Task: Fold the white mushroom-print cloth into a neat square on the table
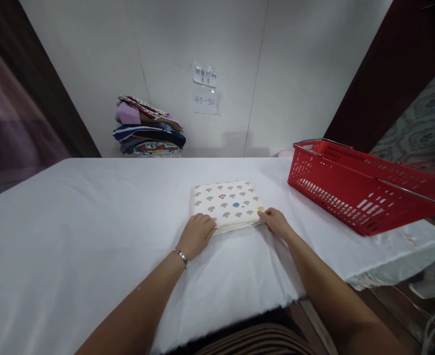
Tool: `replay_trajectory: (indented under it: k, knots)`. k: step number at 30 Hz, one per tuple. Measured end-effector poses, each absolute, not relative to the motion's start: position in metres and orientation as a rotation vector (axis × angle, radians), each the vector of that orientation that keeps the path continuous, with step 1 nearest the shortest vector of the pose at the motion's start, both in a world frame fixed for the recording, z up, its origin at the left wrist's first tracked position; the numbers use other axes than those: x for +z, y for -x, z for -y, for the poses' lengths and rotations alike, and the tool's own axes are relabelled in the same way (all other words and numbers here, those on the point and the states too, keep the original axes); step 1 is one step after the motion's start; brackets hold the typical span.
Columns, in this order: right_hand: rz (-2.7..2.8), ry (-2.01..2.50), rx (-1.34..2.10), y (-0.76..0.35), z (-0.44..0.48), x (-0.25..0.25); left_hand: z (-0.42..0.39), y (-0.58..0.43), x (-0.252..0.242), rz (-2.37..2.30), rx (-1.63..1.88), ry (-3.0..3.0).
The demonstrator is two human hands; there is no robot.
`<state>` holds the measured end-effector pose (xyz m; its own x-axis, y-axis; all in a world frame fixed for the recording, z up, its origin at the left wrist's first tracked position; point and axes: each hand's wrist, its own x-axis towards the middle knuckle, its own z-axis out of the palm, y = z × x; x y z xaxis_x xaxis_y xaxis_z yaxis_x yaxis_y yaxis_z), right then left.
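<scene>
A folded cream cloth (228, 202) with a mushroom print lies flat on the white-covered table, its layered edge facing me. My left hand (198, 232), with a bracelet at the wrist, is closed on the cloth's near left corner. The near right corner is pinched between the thumb and fingers of my right hand (275, 221). Parts of the fingers of both hands are hidden under or behind the cloth's edge.
A red plastic basket (335, 180) with metal handles stands on the right of the table (91, 222). Behind the far edge is a stack of folded fabrics (149, 133). Paper notes (205, 101) are fixed to the wall.
</scene>
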<state>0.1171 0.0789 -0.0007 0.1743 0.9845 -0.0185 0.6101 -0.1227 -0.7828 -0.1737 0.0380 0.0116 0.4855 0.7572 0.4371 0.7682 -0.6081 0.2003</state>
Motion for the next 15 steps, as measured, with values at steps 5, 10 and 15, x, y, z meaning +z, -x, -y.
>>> replay_trajectory:
  k: [5,10,15]
  knots:
    - [1.384,1.673,0.822,-0.121,-0.086,-0.008,-0.039,0.173,0.012,1.385,-0.749,2.709]
    - [1.516,1.782,0.831,-0.127,-0.085,-0.01,-0.038,0.172,0.014,1.422,-0.737,2.728]
    - [1.856,1.906,0.287,-0.124,-0.077,0.012,-0.037,0.172,0.013,1.446,-0.774,2.722]
